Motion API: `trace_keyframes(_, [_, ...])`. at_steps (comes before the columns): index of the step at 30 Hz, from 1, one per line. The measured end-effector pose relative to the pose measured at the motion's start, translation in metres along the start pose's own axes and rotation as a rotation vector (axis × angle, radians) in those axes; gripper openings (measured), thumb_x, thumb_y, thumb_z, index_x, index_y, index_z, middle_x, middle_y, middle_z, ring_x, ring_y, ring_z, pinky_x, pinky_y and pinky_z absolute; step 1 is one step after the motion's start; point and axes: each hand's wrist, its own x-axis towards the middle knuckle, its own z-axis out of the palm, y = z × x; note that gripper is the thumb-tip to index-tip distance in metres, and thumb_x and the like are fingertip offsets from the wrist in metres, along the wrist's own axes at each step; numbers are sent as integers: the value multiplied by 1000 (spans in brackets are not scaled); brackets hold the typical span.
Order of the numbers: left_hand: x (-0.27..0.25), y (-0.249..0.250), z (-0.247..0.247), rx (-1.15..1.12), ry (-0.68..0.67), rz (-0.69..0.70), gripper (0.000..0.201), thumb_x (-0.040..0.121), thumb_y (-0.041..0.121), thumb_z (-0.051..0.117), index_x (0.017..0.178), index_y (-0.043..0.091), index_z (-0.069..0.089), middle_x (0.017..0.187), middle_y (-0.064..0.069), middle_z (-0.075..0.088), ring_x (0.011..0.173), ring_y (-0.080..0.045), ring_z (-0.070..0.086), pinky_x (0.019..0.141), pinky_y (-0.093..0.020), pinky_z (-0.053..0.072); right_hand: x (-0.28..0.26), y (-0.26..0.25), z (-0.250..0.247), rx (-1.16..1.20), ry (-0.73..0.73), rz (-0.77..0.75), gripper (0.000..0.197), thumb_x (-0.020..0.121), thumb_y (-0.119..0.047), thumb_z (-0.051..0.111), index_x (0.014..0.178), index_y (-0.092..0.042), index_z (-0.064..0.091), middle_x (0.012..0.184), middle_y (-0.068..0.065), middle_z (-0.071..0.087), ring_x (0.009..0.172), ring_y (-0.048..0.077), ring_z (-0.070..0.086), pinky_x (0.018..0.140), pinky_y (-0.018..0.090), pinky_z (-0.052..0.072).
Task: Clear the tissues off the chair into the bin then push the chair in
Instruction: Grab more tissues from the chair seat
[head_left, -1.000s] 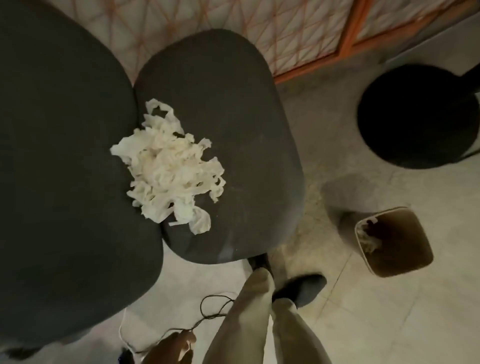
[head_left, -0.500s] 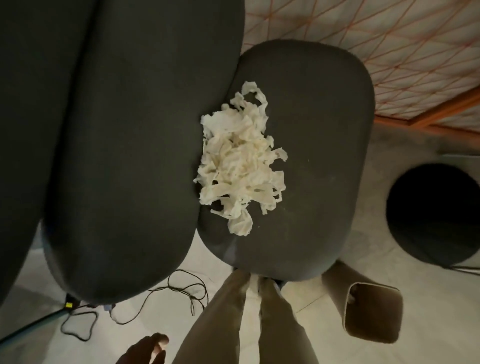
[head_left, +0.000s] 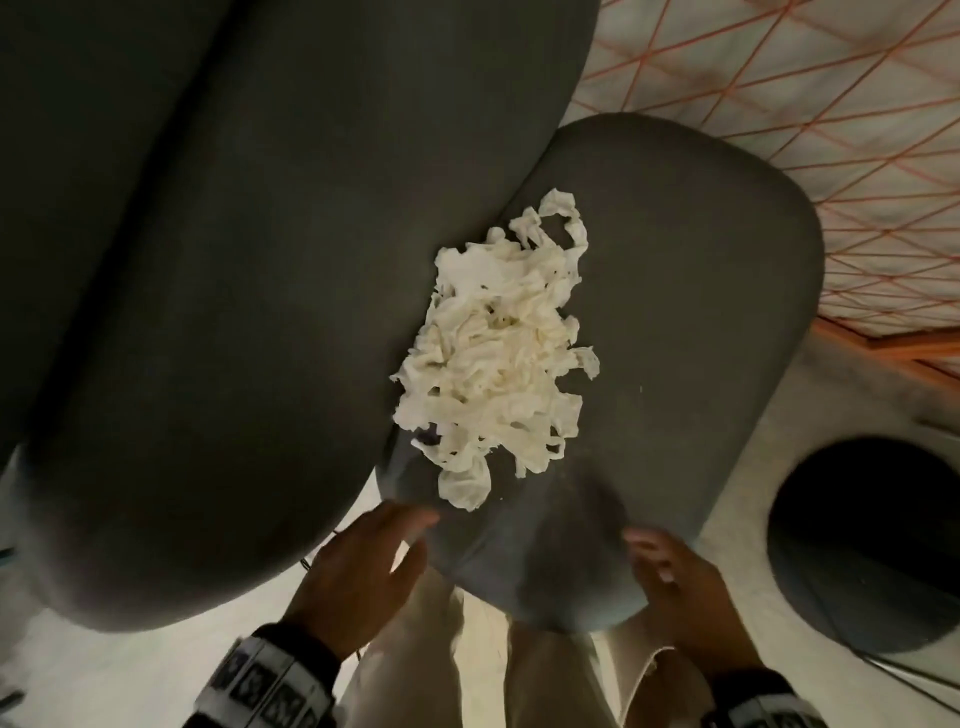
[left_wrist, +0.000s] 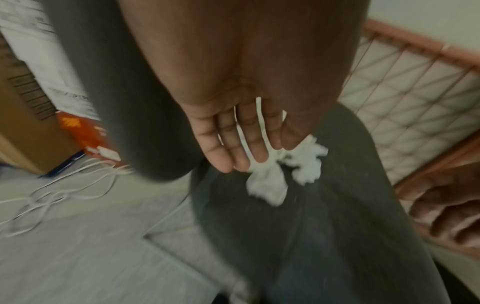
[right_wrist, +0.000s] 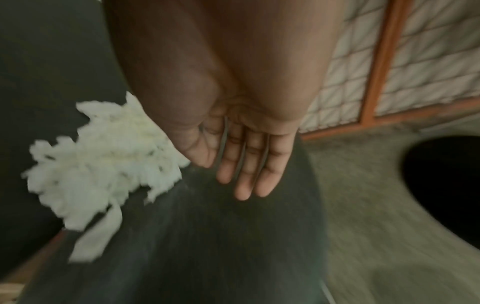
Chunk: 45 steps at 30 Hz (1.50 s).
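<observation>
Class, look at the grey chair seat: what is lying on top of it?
A loose heap of torn white tissues lies on the chair seat, against the backrest. Both open hands, left hand and right hand, reach toward the seat's near edge. Anything beneath the heap is covered.

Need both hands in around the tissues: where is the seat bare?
Bare seat lies right of the tissue pile and along the near edge between left hand and right hand. The pile's left side crowds the backrest.

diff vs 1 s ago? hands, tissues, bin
Both hands came up to the seat's near edge: left hand by the pile's near tip, right hand alongside, both open, holding nothing. The bin left the head view. Tissues stay heaped on the chair seat.
</observation>
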Motion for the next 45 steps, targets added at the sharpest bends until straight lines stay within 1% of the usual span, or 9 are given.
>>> trace_keyframes(7, [125,92,-65,-58,435,128,23,91,24,54,113,29,59,119,9,55,85,-14,65,78,-37,54,118,-107,-59,5,162,-353,19,93,-12,59,108,-19,68,98,-5,67,71,-9,61,63,2,41])
trace_keyframes(12, [196,106,-92,121,407,-24,39,91,22,56,130,24,50,145,0,39,112,-25,59,94,-40,47,165,-169,-56,-61,242,-432,29,90,-28,64,118,-25,60,113,-4,58,71,9,63,67,22,51])
trace_keyframes(17, [223,93,-90,183,335,-111,47,89,17,59,132,27,44,118,-7,63,109,-32,60,86,-45,48,192,-189,-35,-235,131,-337,60,84,-41,64,135,-44,33,123,-8,56,95,17,62,81,41,54])
trace_keyframes(20, [211,87,-93,96,413,-51,37,92,15,52,125,30,54,115,-4,61,101,-27,61,86,-44,51,197,-187,-28,-216,162,-339,41,87,-28,58,126,-39,50,110,-5,65,93,19,65,80,41,57])
trace_keyframes(25, [171,84,-103,-89,587,52,27,92,23,41,97,23,68,98,3,53,73,-13,55,68,-34,52,187,-184,-33,22,288,-349,28,93,-13,46,106,-17,70,102,4,64,77,15,57,69,23,41])
trace_keyframes(29, [145,89,-106,-145,674,18,27,92,37,50,78,17,61,88,7,49,67,-1,50,57,-9,38,171,-185,-46,231,318,-182,35,95,-22,41,88,7,60,86,18,60,73,29,53,57,27,35])
trace_keyframes(35, [170,94,-103,-56,536,-2,23,89,34,63,79,15,56,86,5,51,77,-13,50,66,-25,36,169,-173,-53,290,349,-99,22,87,-22,61,76,-3,58,61,-2,54,54,13,47,43,10,34])
trace_keyframes(41, [230,123,-107,62,269,-178,49,95,25,53,140,19,34,127,-14,53,119,-34,48,91,-40,43,177,-161,-45,287,308,-139,24,86,-2,48,100,-21,53,83,-7,60,61,13,54,59,28,46])
trace_keyframes(45, [250,125,-106,207,208,-262,35,95,21,52,130,14,51,131,-17,50,119,-39,49,92,-44,44,189,-166,-34,175,242,-187,23,93,-20,51,113,-30,56,107,3,66,87,21,65,78,33,54])
